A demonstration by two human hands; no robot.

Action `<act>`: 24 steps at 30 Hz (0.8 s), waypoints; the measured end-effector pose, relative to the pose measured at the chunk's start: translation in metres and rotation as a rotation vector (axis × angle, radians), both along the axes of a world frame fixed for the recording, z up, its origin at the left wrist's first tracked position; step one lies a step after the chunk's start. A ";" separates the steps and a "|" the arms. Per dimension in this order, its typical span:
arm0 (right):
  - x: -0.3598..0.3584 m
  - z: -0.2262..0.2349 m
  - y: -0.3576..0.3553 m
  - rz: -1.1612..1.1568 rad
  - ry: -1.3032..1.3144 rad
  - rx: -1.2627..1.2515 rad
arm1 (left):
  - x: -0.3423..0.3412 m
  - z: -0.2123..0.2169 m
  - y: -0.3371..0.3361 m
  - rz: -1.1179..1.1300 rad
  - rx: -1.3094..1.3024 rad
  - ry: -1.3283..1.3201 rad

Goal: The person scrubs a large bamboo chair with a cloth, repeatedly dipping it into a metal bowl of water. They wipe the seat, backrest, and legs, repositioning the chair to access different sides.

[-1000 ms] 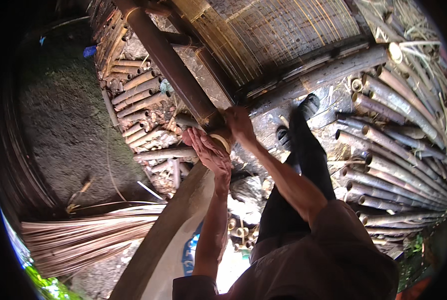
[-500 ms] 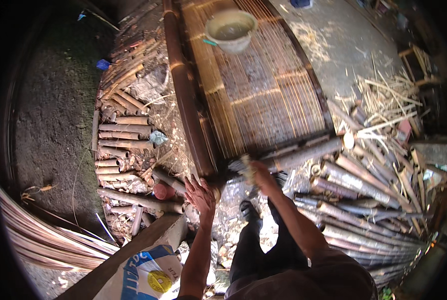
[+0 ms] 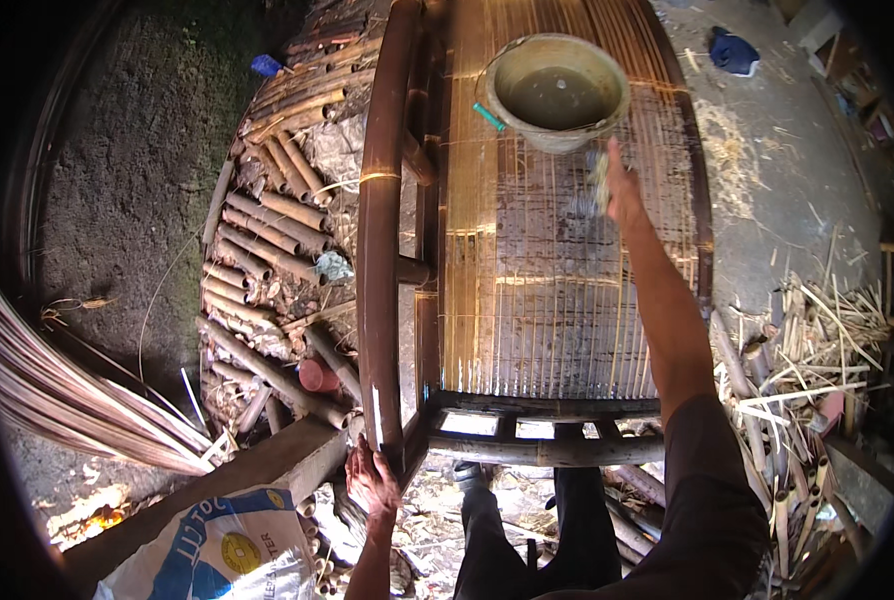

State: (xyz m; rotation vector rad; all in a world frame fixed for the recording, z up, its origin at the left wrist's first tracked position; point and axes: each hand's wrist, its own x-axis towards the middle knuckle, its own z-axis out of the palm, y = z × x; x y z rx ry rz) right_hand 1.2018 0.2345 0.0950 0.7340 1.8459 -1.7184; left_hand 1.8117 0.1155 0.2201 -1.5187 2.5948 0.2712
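A long brown bamboo bench (image 3: 527, 330) with a slatted top stretches ahead of me, its slats wet and shiny. My right hand (image 3: 622, 190) is closed on a pale bristly brush (image 3: 598, 183), blurred by motion, over the slats. Just beyond it, a round bucket (image 3: 557, 95) of murky water stands on the bench. A green piece (image 3: 488, 117) shows at the bucket's left side. My left hand (image 3: 374, 482) lies beside the near end of the bench's left bamboo rail (image 3: 378, 250), fingers stretched out and seemingly touching it.
Cut bamboo tubes (image 3: 272, 230) lie in rows on the left. A printed sack (image 3: 217, 550) sits by a ledge (image 3: 187, 480) at lower left, near a bundle of long strips (image 3: 77, 390). Split bamboo scraps (image 3: 807, 350) are heaped on the right. A dark blue cloth (image 3: 733, 52) lies far right.
My right hand has swept the brush from the bench's near end far forward, close to the bucket. The left hand has shifted down and slightly left in view. The view itself has moved.
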 end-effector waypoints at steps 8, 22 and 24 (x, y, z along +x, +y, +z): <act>-0.064 -0.058 -0.047 0.004 0.168 -0.038 | 0.013 -0.007 -0.001 -0.016 -0.021 -0.008; 0.007 -0.041 0.014 0.002 -0.115 -0.417 | 0.022 -0.003 -0.001 0.008 -0.105 -0.018; 0.033 -0.027 0.033 0.000 -0.158 -0.377 | 0.022 0.003 0.000 0.018 -0.118 -0.023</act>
